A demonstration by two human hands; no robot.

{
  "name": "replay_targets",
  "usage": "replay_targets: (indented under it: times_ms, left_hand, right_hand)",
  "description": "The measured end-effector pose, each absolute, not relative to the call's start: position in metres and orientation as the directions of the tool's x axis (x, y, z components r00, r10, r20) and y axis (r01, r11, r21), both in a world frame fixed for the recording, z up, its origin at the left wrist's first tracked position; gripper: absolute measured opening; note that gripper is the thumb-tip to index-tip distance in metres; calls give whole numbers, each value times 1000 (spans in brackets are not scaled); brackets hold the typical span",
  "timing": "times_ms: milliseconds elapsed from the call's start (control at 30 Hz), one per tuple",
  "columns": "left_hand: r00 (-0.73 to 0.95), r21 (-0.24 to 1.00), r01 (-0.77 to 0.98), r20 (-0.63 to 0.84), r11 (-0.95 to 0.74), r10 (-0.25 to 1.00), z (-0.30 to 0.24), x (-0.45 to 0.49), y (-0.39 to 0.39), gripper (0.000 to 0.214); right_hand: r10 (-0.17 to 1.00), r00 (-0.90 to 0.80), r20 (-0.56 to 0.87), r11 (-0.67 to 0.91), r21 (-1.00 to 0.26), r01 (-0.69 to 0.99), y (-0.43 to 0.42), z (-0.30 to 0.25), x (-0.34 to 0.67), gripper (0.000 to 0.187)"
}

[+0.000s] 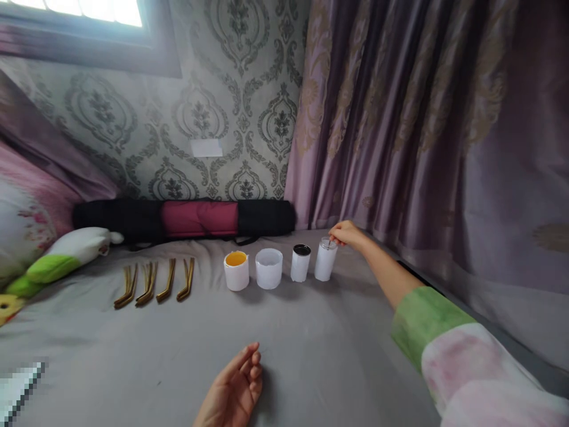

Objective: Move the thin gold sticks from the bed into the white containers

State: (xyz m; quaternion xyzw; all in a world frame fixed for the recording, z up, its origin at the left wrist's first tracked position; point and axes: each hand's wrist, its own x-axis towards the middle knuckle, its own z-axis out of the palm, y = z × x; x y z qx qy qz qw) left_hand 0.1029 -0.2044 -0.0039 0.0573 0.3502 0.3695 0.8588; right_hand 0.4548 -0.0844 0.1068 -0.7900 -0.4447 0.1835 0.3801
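Note:
My right hand (341, 233) reaches far forward, its fingers pinched together at the top of a tall jar (325, 264) with a white wrap and a clear rim. Something thin and dark shows at the fingertips, too small to make out. Left of that jar stands a white-wrapped container with a dark rim (300, 267). Farther left come a wide whitish tub (269, 271) and a white cup with a yellow-orange inside (236, 274). My left hand (235, 385) is low in front, palm turned up, fingers loosely curled and apart from the thumb, holding nothing.
Several bundles of bent gold-coloured sticks, like metal straws (165, 283), lie in a row at left on the grey sheet (284, 356). Behind is a long black and maroon roll (200, 218). A plush toy (66, 255) lies far left; a purple curtain (400, 118) hangs at right.

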Motion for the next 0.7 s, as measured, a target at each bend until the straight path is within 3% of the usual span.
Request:
replay_targets:
  times_ms: [400,700]
  left_hand:
    - [485,367,-598,-542,713,686,-11,102,-204,13]
    - [515,376,-611,-480,697,710,-18,100,-204,12]
  right_hand:
    - [812,584,-12,-266,-898,350,-94,106,452,7]
    - [745,668,0,-134,-980,149,-105,98,453,8]
